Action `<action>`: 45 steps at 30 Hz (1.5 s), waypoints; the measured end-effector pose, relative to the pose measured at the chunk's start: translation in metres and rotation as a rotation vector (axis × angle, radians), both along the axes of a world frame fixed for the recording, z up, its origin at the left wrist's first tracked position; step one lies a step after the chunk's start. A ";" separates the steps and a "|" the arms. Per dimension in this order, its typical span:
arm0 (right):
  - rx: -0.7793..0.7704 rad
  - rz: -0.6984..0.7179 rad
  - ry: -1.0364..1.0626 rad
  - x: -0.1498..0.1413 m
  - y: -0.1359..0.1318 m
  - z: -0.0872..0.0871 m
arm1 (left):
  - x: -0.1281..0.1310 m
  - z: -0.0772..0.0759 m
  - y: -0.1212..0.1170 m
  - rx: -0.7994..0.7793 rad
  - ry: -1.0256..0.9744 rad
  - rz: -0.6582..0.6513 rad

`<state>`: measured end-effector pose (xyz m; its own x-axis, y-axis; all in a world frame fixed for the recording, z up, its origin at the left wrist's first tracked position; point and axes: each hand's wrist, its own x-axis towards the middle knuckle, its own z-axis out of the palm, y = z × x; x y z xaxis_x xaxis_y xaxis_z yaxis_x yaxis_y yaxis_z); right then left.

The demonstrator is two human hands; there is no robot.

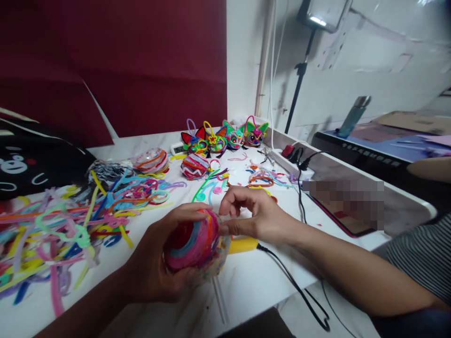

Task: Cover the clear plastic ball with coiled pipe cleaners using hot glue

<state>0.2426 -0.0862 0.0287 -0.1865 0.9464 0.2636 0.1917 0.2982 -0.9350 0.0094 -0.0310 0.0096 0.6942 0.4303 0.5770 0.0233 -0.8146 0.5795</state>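
Observation:
My left hand (158, 256) is wrapped around a ball (193, 244) banded in pink, red, blue and orange fuzzy pipe cleaners. Its lower right side looks clear, with the clear shell showing. At the ball's right edge is my right hand (255, 216), fingers curled and thumb tip against or just by the rim. Whatever lies between those fingertips is too small to make out. Behind the ball lies a yellow tool handle (243, 245) with a black cord; its front end is hidden. Two thin clear sticks (220, 300) show below the ball.
Loose pipe cleaners (88, 230) heap on the left. Two striped balls (195, 166) (151, 161) and several finished cat-like heads (255, 134) stand at the back. A power strip (292, 162), a phone-like slab (345, 213) and another person's arm (431, 166) are at right.

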 end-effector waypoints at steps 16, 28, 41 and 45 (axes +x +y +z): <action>-0.470 0.364 0.467 -0.010 0.011 -0.017 | -0.009 0.010 -0.009 -0.084 0.030 -0.116; -0.433 0.427 0.578 -0.017 0.017 -0.035 | -0.011 0.014 -0.005 -0.213 0.075 -0.122; -0.359 0.225 0.658 -0.013 0.018 -0.027 | -0.012 0.008 0.015 -0.035 -0.002 0.072; -0.289 0.104 0.693 -0.012 0.020 -0.027 | -0.012 -0.007 0.022 -0.317 -0.069 0.161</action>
<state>0.2305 -0.0658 0.0018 -0.1604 0.9822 0.0976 -0.4838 0.0079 -0.8752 -0.0022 -0.0091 0.0026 0.5676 0.6957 0.4404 0.0886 -0.5833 0.8074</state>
